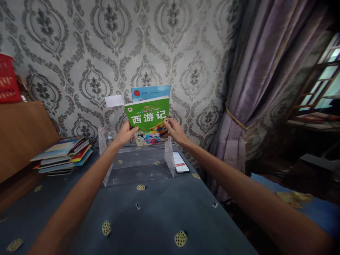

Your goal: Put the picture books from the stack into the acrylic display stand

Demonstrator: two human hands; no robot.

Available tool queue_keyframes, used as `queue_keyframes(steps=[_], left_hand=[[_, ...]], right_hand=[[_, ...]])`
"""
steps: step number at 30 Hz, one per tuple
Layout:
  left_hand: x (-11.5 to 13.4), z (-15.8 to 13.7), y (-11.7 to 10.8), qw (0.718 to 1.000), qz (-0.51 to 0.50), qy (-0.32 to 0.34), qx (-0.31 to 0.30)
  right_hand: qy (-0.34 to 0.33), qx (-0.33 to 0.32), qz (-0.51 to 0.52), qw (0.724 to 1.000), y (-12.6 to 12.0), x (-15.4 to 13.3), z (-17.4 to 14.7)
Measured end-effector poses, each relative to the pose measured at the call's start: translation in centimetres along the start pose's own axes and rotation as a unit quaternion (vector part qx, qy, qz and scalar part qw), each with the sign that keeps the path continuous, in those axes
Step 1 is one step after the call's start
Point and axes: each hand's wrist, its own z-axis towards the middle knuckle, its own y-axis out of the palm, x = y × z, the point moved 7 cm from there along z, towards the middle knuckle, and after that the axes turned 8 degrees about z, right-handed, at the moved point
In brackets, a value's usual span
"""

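Note:
A green picture book [148,109] with large white characters on its cover is held up between my hands. My left hand [127,133] grips its left edge, thumb on the front. On its right edge my right hand [174,128] is closed the same way. Behind it a light blue book [156,91] stands upright, its lower part hidden. Below the green book is a clear plastic stepped rack [138,172] on the table; whether the book touches the rack I cannot tell. A white card [114,101] sticks up at the rack's back left.
A pile of books [65,154] lies left of the rack, by a wooden cabinet [23,134] with a red basket [9,78] on top. A phone [181,162] lies right of the rack. The patterned wall [106,42] is behind; a purple curtain [255,81] hangs at the right.

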Motion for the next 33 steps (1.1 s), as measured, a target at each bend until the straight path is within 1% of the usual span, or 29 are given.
queue_keyframes(steps=[2, 5, 8, 11, 14, 17, 21, 27, 30, 33], left_hand=[[-0.3, 0.1, 0.5, 1.0, 0.011, 0.001, -0.001], [-0.6, 0.2, 1.1, 0.995, 0.095, 0.009, 0.011], [-0.4, -0.1, 1.0, 0.981, 0.19, 0.02, 0.045], [0.5, -0.9, 0.6, 0.967, 0.238, 0.034, 0.085], [1.5, -1.8, 0.5, 0.93, 0.351, 0.027, 0.107], [1.9, -2.3, 0.8, 0.884, 0.456, -0.01, 0.102], [1.8, -2.1, 1.1, 0.863, 0.496, -0.044, 0.088], [1.3, -1.8, 1.4, 0.855, 0.511, -0.049, 0.071], [1.2, -1.8, 1.6, 0.85, 0.52, -0.055, 0.066], [1.3, -1.8, 1.7, 0.846, 0.526, -0.061, 0.063]], right_hand=[[-0.011, 0.005, -0.032, 0.999, -0.3, 0.3, -0.2], [-0.031, 0.027, -0.076, 0.996, -1.2, 0.5, -0.6], [-0.06, 0.066, -0.124, 0.988, -2.3, 0.4, -1.1], [-0.075, 0.084, -0.152, 0.982, -2.7, 0.5, -1.4], [-0.075, 0.093, -0.167, 0.979, -2.7, 1.0, -1.4], [-0.071, 0.105, -0.173, 0.977, -2.6, 1.6, -1.2], [-0.066, 0.107, -0.157, 0.979, -2.2, 2.4, -1.0], [-0.05, 0.118, -0.141, 0.982, -1.7, 3.2, -1.1], [-0.035, 0.126, -0.147, 0.98, -1.7, 3.5, -1.1], [-0.027, 0.121, -0.16, 0.979, -1.7, 3.5, -0.9]])
